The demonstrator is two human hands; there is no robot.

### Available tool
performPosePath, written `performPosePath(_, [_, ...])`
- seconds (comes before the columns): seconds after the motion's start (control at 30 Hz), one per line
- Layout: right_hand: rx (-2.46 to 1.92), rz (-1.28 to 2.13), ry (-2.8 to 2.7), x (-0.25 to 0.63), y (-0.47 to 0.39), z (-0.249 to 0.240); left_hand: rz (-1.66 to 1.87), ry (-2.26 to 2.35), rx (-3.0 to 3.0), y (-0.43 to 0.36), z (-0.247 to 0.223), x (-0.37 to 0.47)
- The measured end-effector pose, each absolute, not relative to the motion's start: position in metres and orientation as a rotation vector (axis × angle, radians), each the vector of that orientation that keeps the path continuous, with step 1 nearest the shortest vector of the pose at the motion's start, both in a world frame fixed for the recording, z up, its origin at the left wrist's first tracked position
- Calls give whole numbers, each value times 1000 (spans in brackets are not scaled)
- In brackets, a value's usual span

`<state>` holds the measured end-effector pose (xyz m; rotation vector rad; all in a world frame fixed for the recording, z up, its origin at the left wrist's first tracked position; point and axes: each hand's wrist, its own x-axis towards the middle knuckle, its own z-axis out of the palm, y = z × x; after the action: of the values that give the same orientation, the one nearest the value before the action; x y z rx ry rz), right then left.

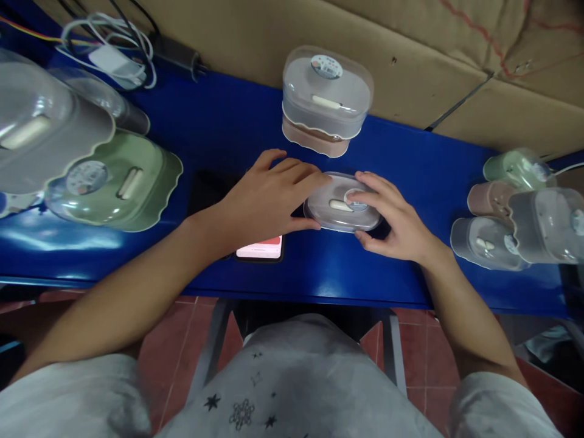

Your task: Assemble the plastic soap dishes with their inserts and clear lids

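Observation:
A small grey plastic storage box (335,220) with a clear lid, a round sticker and a white handle sits in front of me on the blue table. My left hand (269,198) holds its left end, thumb low and fingers over the lid's edge. At the other end, my right hand (392,222) grips the box with thumb and fingers spread across the lid, partly covering the sticker. Under my left forearm and hand lies a phone (264,252) with a lit screen, partly hidden.
Behind the box stand stacked grey and pink boxes (326,91). A green box (132,194) and larger grey boxes (41,128) crowd the left. Several small boxes (495,243) stand at right. Cables with a white adapter (116,61) lie at back left, against brown cardboard (410,73).

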<state>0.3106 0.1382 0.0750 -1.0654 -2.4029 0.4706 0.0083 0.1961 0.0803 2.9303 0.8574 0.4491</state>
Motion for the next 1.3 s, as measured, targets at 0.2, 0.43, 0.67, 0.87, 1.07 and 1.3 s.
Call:
performPosePath(0.2, [-1148,503,-2476,312,140,71,391,901,2926,196,81,8])
performPosePath(0.43, [-1125,408,-2480,310,143,67,448,886,2903,197,76,9])
performPosePath(0.67, [-1341,282,-2457,342,148,73,402,954,2877,198,76,11])
performPosePath(0.87, [-1744,-220,-2203,366,157,69,477,1038,2914,202,82,5])
performPosePath(1.07, [-1659,-218,-2100,357,156,68,592,1092,2863,205,87,1])
performPosePath(1.3, [-1503,-110,-2316,338,152,62,642,1048,2859,210,82,5])
